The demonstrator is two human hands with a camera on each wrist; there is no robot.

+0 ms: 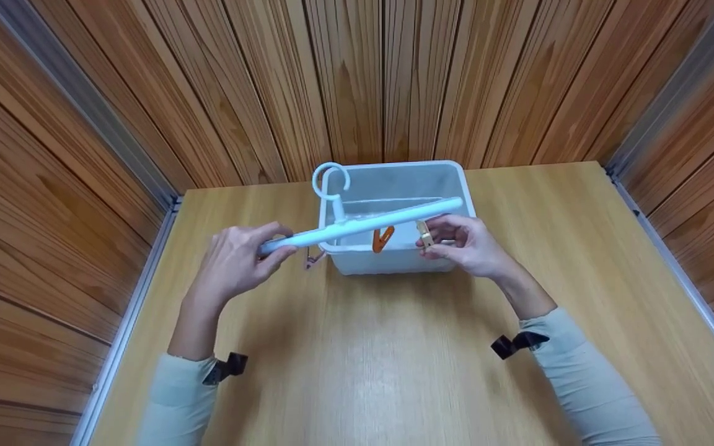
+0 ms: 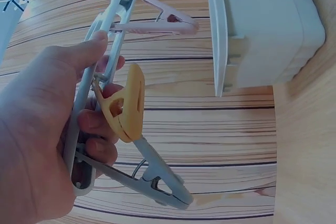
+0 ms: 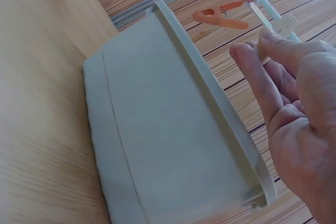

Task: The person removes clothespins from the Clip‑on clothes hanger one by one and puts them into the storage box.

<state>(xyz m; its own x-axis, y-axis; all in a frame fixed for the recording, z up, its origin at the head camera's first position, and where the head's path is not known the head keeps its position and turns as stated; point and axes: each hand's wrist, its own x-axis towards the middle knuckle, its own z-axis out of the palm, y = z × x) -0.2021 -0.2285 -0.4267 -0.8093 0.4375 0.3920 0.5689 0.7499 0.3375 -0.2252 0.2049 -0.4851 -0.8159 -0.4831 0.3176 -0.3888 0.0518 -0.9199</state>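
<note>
A pale blue clip hanger [image 1: 388, 218] with a round hook is held aloft, tilted with its right end higher. My left hand [image 1: 230, 260] grips its left end. On the hanger, the left wrist view shows a pink clothespin [image 2: 176, 26], a yellow clothespin [image 2: 134, 106] and a grey clothespin [image 2: 163, 182]. An orange clothespin [image 1: 383, 239] hangs from the middle of the bar. My right hand [image 1: 475, 248] pinches a beige clothespin [image 1: 424, 235] just under the hanger's right end. Whether this clothespin is attached to the hanger I cannot tell.
Behind and below the hanger, a whitish plastic bin [image 1: 394, 263] stands near the back of the wooden table [image 1: 357, 359]. Its inside is partly hidden by the hanger. Wood-panelled walls [image 1: 357, 80] enclose the table at the back and both sides.
</note>
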